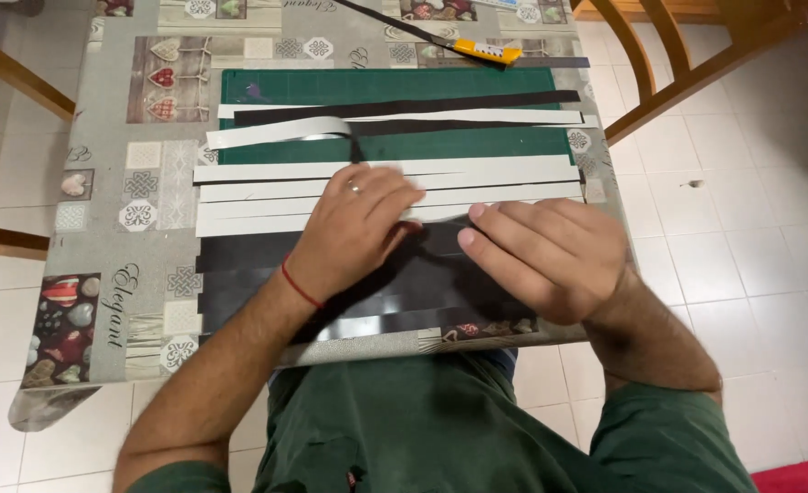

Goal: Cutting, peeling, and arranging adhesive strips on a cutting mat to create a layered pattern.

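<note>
We count two hands on the table: one left hand [354, 228] and one right hand [550, 256]. We count one green cutting mat [395, 87], one yellow utility knife [481, 50] and one glossy black sheet [404, 292]. White strips [267, 192] overlap; their exact number cannot be determined.

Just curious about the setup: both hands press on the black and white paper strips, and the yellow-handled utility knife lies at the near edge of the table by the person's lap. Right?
Not quite. The head view shows the yellow-handled utility knife at the far edge, beyond the green cutting mat. Both the left hand and right hand do press on the black and white paper strips.
</note>
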